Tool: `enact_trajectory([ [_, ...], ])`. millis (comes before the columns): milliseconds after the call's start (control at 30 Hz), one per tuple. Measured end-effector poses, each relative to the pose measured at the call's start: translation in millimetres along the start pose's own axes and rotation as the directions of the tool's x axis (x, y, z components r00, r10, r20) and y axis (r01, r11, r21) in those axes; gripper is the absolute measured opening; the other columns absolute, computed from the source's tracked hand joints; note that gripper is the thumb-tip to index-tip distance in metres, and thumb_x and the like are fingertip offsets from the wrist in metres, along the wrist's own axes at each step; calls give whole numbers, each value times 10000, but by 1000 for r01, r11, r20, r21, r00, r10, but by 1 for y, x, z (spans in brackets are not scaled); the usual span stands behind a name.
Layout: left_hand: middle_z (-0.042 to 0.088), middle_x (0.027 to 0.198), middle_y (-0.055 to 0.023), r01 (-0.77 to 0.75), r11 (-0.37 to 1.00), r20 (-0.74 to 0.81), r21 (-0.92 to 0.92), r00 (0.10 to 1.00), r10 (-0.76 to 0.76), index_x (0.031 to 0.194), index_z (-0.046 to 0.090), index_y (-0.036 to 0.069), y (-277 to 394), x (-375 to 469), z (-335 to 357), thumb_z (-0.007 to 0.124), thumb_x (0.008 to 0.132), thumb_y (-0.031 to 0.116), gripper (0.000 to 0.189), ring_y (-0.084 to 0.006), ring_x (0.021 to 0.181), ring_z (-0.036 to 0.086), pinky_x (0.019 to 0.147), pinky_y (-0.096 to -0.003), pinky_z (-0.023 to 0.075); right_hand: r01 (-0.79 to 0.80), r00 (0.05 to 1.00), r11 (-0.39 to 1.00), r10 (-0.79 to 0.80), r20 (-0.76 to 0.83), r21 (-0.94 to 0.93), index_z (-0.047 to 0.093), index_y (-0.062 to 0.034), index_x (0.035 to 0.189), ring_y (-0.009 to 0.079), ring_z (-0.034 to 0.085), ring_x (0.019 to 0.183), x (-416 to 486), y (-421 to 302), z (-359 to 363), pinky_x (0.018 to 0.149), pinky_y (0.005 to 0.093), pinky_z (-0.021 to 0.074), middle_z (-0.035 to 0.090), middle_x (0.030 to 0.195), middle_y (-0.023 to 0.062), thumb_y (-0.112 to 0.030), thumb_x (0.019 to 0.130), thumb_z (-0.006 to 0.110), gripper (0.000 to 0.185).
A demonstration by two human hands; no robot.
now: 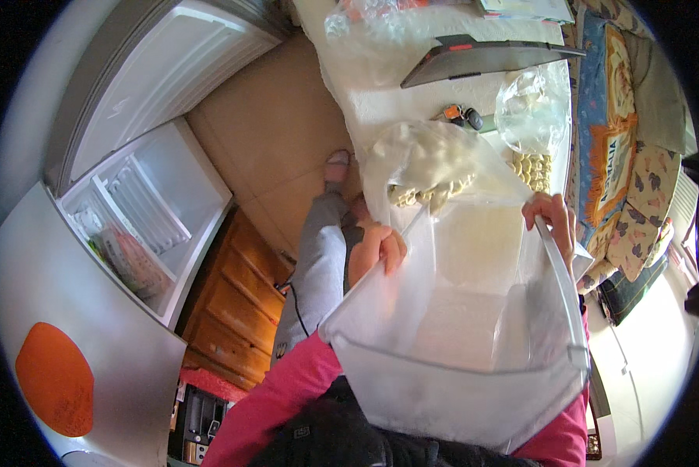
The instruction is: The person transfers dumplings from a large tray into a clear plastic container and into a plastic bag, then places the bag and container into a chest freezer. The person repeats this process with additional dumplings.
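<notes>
My left hand (pixel 377 250) grips the left rim of a translucent plastic freezer drawer (pixel 443 397). On the opposite side, my right hand (pixel 555 220) holds the right rim, fingers curled over the edge. The drawer is tilted before my body, and its visible inside holds nothing that I can make out. Just beyond its far end lies a clear plastic bag (pixel 428 152) of pale dumplings, some showing at its lower edge. Whether the bag touches the drawer I cannot tell. More dumplings (pixel 533 170) sit in rows behind it, next to my right hand.
An open freezer compartment (pixel 168 175) with bagged food (pixel 136 260) stands at left, its door (pixel 162 70) swung out. On the white-covered table (pixel 367 99) are a tablet (pixel 489 58), keys (pixel 463 115) and a crumpled plastic bag (pixel 533 108). A sofa (pixel 641 204) borders the right.
</notes>
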State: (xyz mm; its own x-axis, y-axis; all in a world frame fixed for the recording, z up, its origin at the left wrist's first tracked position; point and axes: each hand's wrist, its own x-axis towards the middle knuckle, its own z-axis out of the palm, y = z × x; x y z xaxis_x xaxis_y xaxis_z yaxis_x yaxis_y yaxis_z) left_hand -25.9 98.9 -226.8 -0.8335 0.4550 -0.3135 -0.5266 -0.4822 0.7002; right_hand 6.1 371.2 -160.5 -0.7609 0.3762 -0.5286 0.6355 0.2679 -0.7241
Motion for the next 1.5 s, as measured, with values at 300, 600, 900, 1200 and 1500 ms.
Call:
enact_trajectory([
  [300, 351, 524, -4, 170, 984, -162, 56, 974, -159, 640, 391, 81, 14, -1, 18, 375, 954, 140, 319, -128, 552, 363, 540, -267, 280, -4, 998, 997, 0, 58, 76, 517, -19, 639, 171, 460, 681, -5, -3, -11, 652, 292, 337, 504, 699, 63, -416, 989, 327, 562],
  [600, 324, 488, -11, 404, 915, -159, -14, 902, -401, 497, 291, 98, 23, -11, 30, 392, 941, 166, 460, -124, 523, 334, 542, -287, 274, -100, 987, 985, 116, -113, 142, 584, -25, 726, 157, 484, 978, -64, -6, -8, 799, 277, 385, 508, 1027, 70, -395, 879, 542, 403],
  [900, 321, 498, -6, 312, 941, -106, 131, 948, -300, 535, 305, 90, 14, -35, 33, 395, 951, 191, 438, -119, 524, 330, 550, -280, 286, -254, 947, 943, 287, -141, 215, 509, -78, 1189, 248, 416, 1151, -85, 3, -9, 974, 375, 348, 453, 1228, 120, -216, 737, 645, 491],
  [1200, 360, 491, -8, 318, 914, 45, 251, 940, -339, 501, 336, 84, 1, -48, 43, 430, 945, 217, 473, -116, 527, 360, 565, -273, 300, -521, 854, 844, 516, 72, 125, 128, -184, 1517, 372, 307, 1349, -134, 29, -45, 992, 484, 395, 323, 1446, 239, -93, 706, 649, 967],
  [1500, 498, 739, 25, 560, 828, 79, -2, 826, -558, 705, 580, 94, 9, -50, 53, 416, 994, 354, 423, -44, 602, 296, 580, -205, 268, -628, 775, 741, 567, 279, 240, -20, -292, 1507, 321, 653, 912, -219, 54, -42, 598, 395, 596, 439, 1274, 287, 113, 781, 517, 990],
])
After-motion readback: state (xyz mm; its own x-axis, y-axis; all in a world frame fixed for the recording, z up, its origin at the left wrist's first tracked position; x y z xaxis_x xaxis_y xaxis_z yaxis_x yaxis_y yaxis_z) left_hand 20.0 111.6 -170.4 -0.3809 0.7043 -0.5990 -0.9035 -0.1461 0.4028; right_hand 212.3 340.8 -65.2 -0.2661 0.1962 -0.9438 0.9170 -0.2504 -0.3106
